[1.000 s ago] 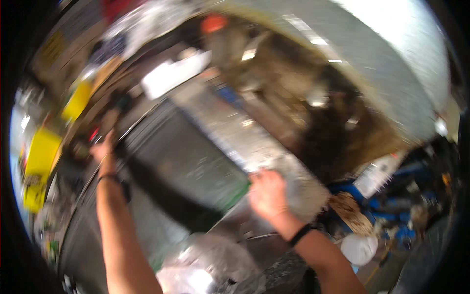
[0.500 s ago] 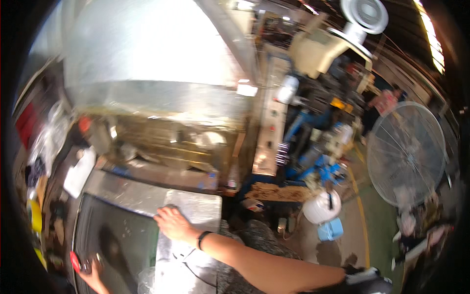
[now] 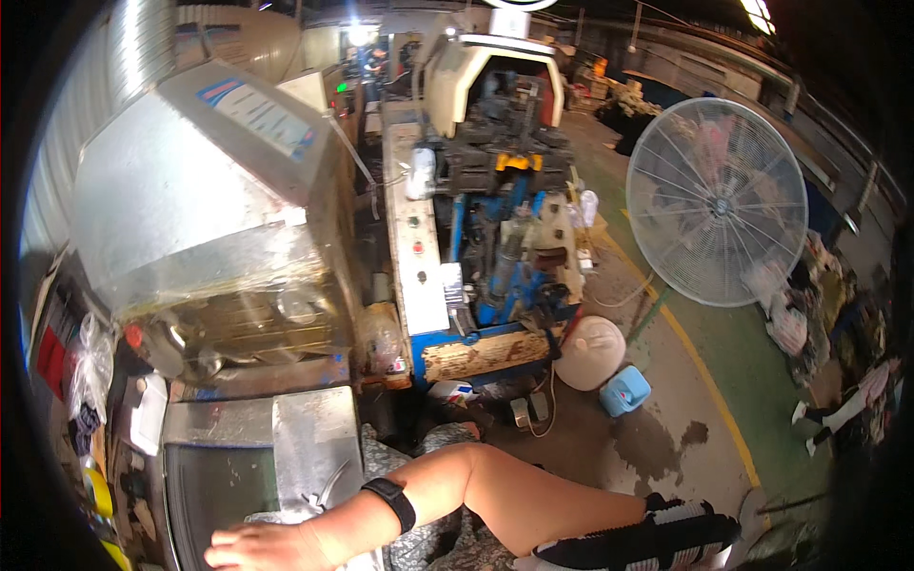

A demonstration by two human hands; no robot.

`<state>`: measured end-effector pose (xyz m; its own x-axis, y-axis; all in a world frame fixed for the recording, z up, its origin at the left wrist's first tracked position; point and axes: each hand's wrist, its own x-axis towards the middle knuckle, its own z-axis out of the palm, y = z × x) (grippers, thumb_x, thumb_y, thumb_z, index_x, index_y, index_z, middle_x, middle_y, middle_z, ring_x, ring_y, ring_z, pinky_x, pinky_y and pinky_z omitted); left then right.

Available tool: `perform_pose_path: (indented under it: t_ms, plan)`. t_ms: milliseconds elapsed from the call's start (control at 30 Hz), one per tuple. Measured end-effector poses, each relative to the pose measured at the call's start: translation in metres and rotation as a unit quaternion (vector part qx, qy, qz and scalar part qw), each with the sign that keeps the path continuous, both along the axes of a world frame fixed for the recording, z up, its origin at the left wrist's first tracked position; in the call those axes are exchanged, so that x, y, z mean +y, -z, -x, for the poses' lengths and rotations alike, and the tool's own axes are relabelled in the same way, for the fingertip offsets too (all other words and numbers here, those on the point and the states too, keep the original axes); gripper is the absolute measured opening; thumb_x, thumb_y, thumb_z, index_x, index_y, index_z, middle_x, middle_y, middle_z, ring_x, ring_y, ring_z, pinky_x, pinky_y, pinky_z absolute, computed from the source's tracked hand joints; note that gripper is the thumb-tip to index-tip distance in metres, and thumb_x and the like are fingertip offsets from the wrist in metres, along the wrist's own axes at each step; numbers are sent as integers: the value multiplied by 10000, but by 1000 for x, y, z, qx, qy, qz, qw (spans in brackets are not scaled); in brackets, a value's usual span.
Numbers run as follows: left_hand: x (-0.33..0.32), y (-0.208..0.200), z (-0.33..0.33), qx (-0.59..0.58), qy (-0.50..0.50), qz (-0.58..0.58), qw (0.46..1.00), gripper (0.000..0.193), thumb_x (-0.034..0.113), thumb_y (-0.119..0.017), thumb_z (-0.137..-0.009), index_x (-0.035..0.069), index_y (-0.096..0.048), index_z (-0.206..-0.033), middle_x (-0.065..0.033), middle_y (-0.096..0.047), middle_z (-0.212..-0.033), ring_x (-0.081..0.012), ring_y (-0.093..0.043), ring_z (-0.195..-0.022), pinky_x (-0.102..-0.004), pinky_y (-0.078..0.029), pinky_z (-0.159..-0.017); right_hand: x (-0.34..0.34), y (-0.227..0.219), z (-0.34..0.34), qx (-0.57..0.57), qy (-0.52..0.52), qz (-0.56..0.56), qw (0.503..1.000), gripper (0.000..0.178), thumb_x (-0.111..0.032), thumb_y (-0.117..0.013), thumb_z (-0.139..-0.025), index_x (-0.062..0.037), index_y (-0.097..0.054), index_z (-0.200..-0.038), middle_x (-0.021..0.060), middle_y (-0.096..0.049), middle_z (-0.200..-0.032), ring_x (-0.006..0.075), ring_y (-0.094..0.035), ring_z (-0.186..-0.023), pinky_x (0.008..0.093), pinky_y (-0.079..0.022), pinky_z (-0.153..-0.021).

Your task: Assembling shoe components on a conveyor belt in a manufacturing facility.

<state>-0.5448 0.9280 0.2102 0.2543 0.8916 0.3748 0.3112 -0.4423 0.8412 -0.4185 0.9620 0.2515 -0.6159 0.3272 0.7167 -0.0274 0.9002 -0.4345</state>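
My right hand (image 3: 271, 546) reaches across to the lower left, back upward, over the near part of a dark flat bed (image 3: 221, 483) in a metal frame. Its fingers point left, stretched and slightly bent; no object shows in them, though the lower edge cuts off part of the hand. A black band (image 3: 391, 502) circles the wrist. Beside the forearm lies a bare metal plate (image 3: 317, 430), with a thin, pale cord or tie (image 3: 332, 482) on it. My left hand is out of the picture.
A large metal-hooded machine (image 3: 181, 200) stands behind the bed. Right of it is a blue-framed machine (image 3: 495, 276). Farther right are a white bucket (image 3: 590, 353), a blue container (image 3: 625, 390) and a big round fan (image 3: 718, 205). Bagged goods (image 3: 788, 322) sit at the right.
The view has swung to the right. My right hand has left the metal plate and moved left and nearer. My left hand, earlier at a dark object with a red end, has gone from view.
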Motion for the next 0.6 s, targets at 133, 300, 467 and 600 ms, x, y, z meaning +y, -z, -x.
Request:
perform_pose_path:
  t_ms: [133,300,467,600]
  plan:
    - [-37,-108,-177,23,114,-22,993,678,109,-758,-769,40,-426,-1356,-191,-572,-1200,-311,-594,-1040,-440,-474,-948,-21,22,3,53,10,-144,988,422,-496,-648,-827,-79,-594,-856,73,-470,-692,256,-457,-648,402,-391,-551]
    - [-35,-142,-239,43,233,-50,970,773,124,-816,-714,26,-416,-1367,-170,-567,-1232,-281,-591,-1072,-411,-469,-965,-36,-13,-59,-60,-101,54,992,181,-284,-638,-765,-107,-665,-791,65,-644,-762,285,-575,-740,403,-469,-669]
    - [-7,-140,-114,77,113,3,991,868,140,-875,-659,12,-405,-1378,-150,-562,-1264,-251,-587,-1104,-382,-464,-982,-28,-45,-120,103,-94,114,984,139,-79,-714,-787,-45,-692,-920,101,-695,-946,254,-649,-918,373,-491,-852]
    - [-96,-98,-75,20,21,55,998,1053,182,-956,-532,11,-378,-1395,-164,-520,-1327,-247,-521,-1238,-393,-415,-1066,-14,-22,-161,208,65,241,946,190,-50,-513,-931,46,-668,-985,165,-686,-1058,247,-647,-1005,349,-511,-906]
